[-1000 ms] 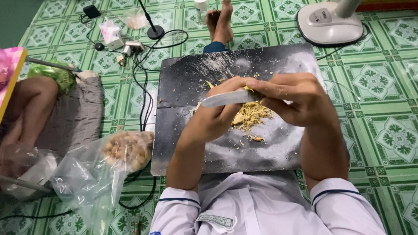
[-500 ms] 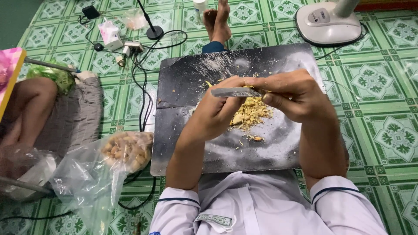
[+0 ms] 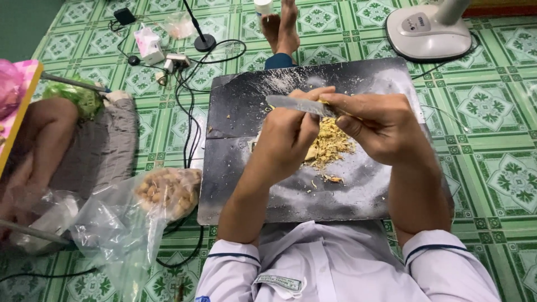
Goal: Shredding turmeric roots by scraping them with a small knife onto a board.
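Pale yellow shavings (image 3: 330,144) sit heaped on the dark board (image 3: 246,100) right under your hands, so a fair share of the peeling looks done already. A few stray flecks lie scattered below the heap, toward your lap. What is left looks like plenty: the clear plastic bag (image 3: 168,193) on the floor, well to the left of the board, holds a good cluster of small tan pieces, skins on as far as you can tell from here.

Your right hand (image 3: 386,126) has its fingers closed around the handle end of a knife (image 3: 296,104), the blade running flat to the left across the top of your other hand. Your left hand (image 3: 291,131) is curled tight on a small piece (image 3: 311,152), and only a pale sliver of it peeks out by the heel of the hand; the rest is hidden in your grip, so you cannot tell its shape or how much skin remains. It sits just above the heap, not touching the board.

The board is dusted with whitish smears around the pile. Black cables (image 3: 187,106) snake over the green tiled floor (image 3: 503,112) just beside its left edge, and a white fan base (image 3: 428,33) stands beyond its far right corner.
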